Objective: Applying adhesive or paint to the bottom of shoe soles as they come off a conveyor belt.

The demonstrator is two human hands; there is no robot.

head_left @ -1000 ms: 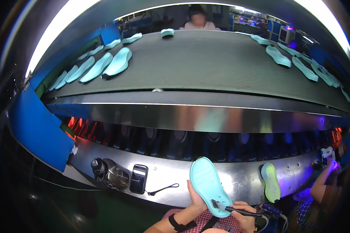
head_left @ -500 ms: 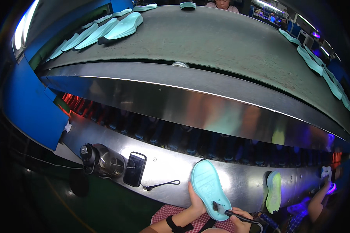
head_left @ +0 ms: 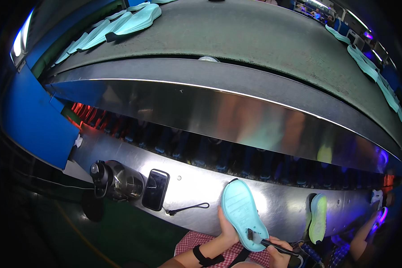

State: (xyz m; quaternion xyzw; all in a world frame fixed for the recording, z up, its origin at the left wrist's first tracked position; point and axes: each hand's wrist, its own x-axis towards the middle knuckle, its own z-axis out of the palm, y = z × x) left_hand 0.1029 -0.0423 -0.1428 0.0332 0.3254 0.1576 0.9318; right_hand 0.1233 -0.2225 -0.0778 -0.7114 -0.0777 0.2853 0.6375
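Note:
A light turquoise shoe sole (head_left: 240, 201) is tilted up over the front edge of the metal bench, its hollow side facing me. Along its left edge my left hand (head_left: 228, 228) wraps round and holds it. My right hand (head_left: 279, 253) grips the dark handle of a flat brush (head_left: 269, 244). Its bristles touch the inside of the sole near the end closest to me. To the right, a yellow-green sole (head_left: 317, 219) rests on the bench, beyond reach of either hand's grip.
On the metal bench (head_left: 201, 178) to the left are a dark water bottle (head_left: 124, 181) and a phone (head_left: 156, 190) with a wrist strap. Beyond a raised metal ledge, a wide belt (head_left: 236, 38) carries turquoise soles (head_left: 136, 21) on both sides. Another person's arm (head_left: 364, 234) shows at far right.
The whole view has shifted slightly, with the far belt sitting higher in the picture. Both hands still hold the sole and brush; the bristles remain near the same end.

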